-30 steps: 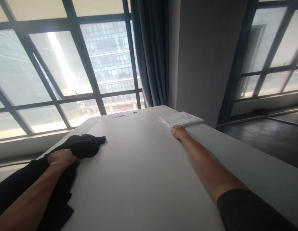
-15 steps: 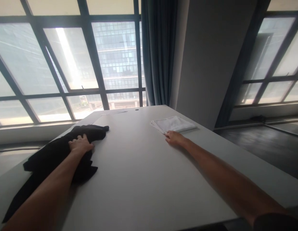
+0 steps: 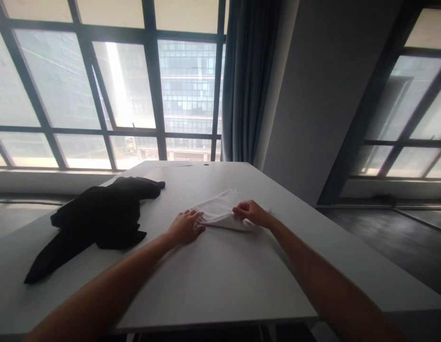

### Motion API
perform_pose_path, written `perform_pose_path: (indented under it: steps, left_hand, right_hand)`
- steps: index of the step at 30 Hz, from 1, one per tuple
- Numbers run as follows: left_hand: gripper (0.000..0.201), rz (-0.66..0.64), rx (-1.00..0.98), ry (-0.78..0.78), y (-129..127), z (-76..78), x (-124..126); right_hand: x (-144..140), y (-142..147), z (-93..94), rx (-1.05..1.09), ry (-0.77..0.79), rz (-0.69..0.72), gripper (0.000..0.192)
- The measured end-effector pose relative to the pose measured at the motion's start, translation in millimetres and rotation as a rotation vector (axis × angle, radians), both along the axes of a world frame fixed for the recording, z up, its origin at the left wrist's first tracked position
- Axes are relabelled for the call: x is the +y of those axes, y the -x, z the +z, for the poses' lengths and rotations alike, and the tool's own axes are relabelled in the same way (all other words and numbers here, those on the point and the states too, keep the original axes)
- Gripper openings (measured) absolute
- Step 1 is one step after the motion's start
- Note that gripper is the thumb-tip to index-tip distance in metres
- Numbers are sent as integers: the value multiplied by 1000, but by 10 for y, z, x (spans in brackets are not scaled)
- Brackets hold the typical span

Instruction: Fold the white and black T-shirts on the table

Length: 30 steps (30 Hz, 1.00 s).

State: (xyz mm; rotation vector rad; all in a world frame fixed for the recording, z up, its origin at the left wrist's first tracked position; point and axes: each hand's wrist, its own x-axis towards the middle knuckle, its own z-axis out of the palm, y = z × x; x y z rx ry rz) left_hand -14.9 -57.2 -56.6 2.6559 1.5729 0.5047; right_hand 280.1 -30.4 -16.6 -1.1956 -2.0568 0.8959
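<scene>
One folded white fabric piece (image 3: 217,206), left hand (image 3: 184,228) on its edge (can't tell its grip), right hand (image 3: 254,213) pinching a layer; uneven tugging could totally skew the folds.

backlight through windows (image 3: 187,85); glare streak on opened pane (image 3: 126,85); pillar (image 3: 323,95) dim; edges stretched; slight haze

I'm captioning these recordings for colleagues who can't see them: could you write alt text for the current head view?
A person's left hand rests on the left edge of a folded white cloth while the right hand pinches it, on a white table. A rumpled black cloth lies to the left; behind are windows and a curtain.
</scene>
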Motion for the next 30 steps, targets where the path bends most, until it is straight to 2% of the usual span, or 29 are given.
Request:
perform_pose_path:
  steps: [2, 3, 9, 12, 16, 18, 21, 24, 26, 28, 30]
  left_hand:
    - [31, -1, -33, -34, 27, 2, 73]
    - [26, -7, -56, -47, 37, -1, 97]
    - [26, -40, -55, -98, 34, -33, 81]
    - [25, -40, -18, -102, 9, -7, 78]
    - [24, -12, 29, -82, -22, 36, 98]
    - [23, -11, 65, -73, -17, 55, 103]
    - [22, 7, 116, -103, 53, 98, 127]
    - [23, 106, 120, -193, 227, 193, 192]
    - [23, 200, 74, -273, 390, 291, 240]
    - [20, 294, -9, -379, 553, 403, 261]
    - [18, 312, -111, -529, 665, 498, 230]
  right_hand:
    - [-54, 139, -13, -6, 94, 91, 69]
    - [-75, 215, -28, -45, 86, 84, 68]
    - [-194, 624, -182, -521, -335, -87, 42]
    - [-235, 782, -217, -622, -391, -125, 19]
    - [-200, 873, -220, -603, -433, -122, 16]
    - [-141, 817, -190, -530, -459, -186, 18]
    - [-22, 575, -85, -399, -529, -415, 21]
    - [73, 235, 46, -279, -596, -683, 22]
    - [90, 53, 107, -226, -601, -813, 24]
    - [70, -40, 130, -231, -556, -828, 24]
    - [33, -51, 119, -320, -413, -687, 21]
